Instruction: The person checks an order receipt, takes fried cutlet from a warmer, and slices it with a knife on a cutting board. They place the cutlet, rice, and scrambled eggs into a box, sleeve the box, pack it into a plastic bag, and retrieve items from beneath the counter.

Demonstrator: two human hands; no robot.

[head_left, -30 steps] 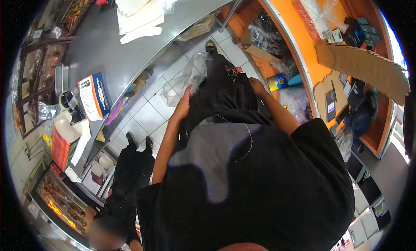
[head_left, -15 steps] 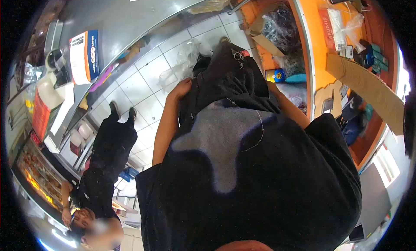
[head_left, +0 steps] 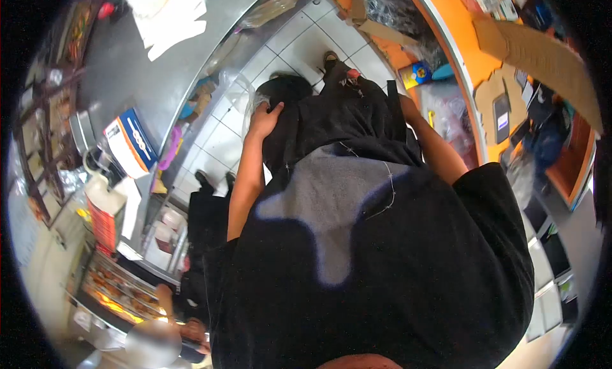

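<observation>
My left hand (head_left: 264,119) has its fingers curled at the edge of a crumpled clear plastic bag (head_left: 239,95) and seems to grip it. Close by, at my left leg, is a rounded black shape (head_left: 284,87) whose kind I cannot make out. My right hand (head_left: 410,109) hangs at my right side, its fingers mostly hidden. A narrow, upright black object (head_left: 394,104) stands right against it; whether the hand holds it cannot be seen. Dark trousers and my black shirt (head_left: 414,260) with a grey print fill the middle.
To the left runs a metal counter (head_left: 191,34) bearing white papers (head_left: 169,18) and a white-and-blue box (head_left: 131,143). A co-worker (head_left: 207,241) stands lower left beside a lit food display (head_left: 118,299). Orange shelving (head_left: 468,44) on the right holds cardboard (head_left: 542,63) and a phone (head_left: 502,118).
The view has turned, bringing the papers into sight and shifting the co-worker. My left hand has risen slightly with the plastic beside it. The black object by my right hand has come into view.
</observation>
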